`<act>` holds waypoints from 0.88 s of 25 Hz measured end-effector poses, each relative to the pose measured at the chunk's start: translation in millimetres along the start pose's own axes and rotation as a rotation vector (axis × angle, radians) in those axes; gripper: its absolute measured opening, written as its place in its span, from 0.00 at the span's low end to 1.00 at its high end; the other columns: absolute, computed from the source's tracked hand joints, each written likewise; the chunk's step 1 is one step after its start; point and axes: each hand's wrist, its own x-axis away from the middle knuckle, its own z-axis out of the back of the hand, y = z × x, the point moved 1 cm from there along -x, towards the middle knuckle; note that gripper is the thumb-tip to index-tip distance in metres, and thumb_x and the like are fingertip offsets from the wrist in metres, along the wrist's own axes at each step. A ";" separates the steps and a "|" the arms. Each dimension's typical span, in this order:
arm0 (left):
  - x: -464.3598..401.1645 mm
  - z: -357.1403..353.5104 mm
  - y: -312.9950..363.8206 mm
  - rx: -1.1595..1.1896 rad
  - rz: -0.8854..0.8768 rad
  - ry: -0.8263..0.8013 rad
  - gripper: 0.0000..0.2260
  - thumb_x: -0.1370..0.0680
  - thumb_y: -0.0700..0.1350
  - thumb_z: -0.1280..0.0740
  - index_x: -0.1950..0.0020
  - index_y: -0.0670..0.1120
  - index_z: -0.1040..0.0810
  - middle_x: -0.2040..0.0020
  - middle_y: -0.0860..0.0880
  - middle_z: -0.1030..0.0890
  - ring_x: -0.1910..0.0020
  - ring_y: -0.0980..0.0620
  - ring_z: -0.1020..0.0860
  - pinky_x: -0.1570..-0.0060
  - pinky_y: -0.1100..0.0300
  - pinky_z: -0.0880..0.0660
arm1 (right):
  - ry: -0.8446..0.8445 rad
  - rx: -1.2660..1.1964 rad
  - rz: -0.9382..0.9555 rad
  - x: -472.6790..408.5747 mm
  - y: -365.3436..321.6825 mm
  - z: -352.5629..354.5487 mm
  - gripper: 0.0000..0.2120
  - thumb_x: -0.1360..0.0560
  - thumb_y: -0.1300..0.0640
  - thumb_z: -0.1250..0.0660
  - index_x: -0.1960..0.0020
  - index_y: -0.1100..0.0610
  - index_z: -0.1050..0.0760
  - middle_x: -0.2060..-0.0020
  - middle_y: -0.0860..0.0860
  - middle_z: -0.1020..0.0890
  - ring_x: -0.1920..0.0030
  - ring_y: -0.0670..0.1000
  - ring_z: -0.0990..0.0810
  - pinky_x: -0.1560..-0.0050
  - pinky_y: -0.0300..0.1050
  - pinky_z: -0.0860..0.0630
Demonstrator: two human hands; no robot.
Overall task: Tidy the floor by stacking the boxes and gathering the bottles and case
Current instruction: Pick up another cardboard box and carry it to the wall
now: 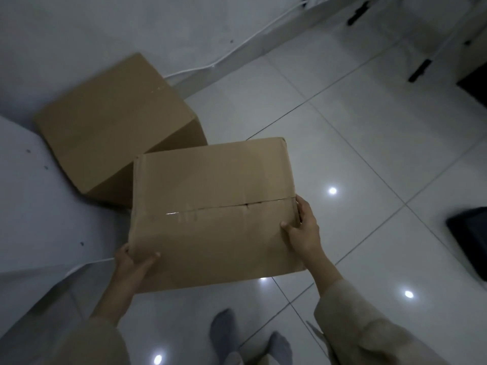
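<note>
Between both hands, perhaps lifted: box

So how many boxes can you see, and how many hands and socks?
Cardboard boxes: 2, the held box and the box by the wall
Hands: 2, left hand and right hand, both gripping the held box
Grey socks: 2
Total: 6

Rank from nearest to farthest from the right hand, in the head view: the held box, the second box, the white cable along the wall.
1. Held box, gripped by the right hand.
2. Second box, up-left on the floor.
3. White cable, along the far wall.
</note>
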 end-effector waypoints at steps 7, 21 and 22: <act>-31.9 10.7 -25.7 -0.065 0.015 -0.057 0.22 0.27 0.38 0.30 0.34 0.38 0.31 0.36 0.37 0.27 0.43 0.38 0.23 0.42 0.45 0.26 | -0.150 0.236 -0.021 -24.0 24.4 -38.4 0.35 0.26 0.65 0.37 0.25 0.52 0.49 0.29 0.52 0.33 0.31 0.57 0.33 0.35 0.48 0.34; 88.3 -42.6 87.3 -0.180 -0.204 -0.117 0.14 0.21 0.38 0.41 0.36 0.36 0.28 0.40 0.45 0.26 0.43 0.48 0.28 0.52 0.63 0.35 | -0.318 0.264 0.073 61.0 -43.1 12.5 0.23 0.26 0.69 0.40 0.32 0.57 0.33 0.34 0.56 0.27 0.33 0.55 0.30 0.34 0.44 0.33; 109.3 -45.7 105.9 -0.164 -0.231 -0.144 0.14 0.21 0.39 0.41 0.36 0.37 0.28 0.42 0.45 0.26 0.45 0.50 0.29 0.53 0.63 0.36 | -0.305 0.229 0.095 74.8 -58.2 23.4 0.22 0.26 0.70 0.41 0.33 0.58 0.32 0.34 0.55 0.27 0.32 0.53 0.30 0.33 0.44 0.33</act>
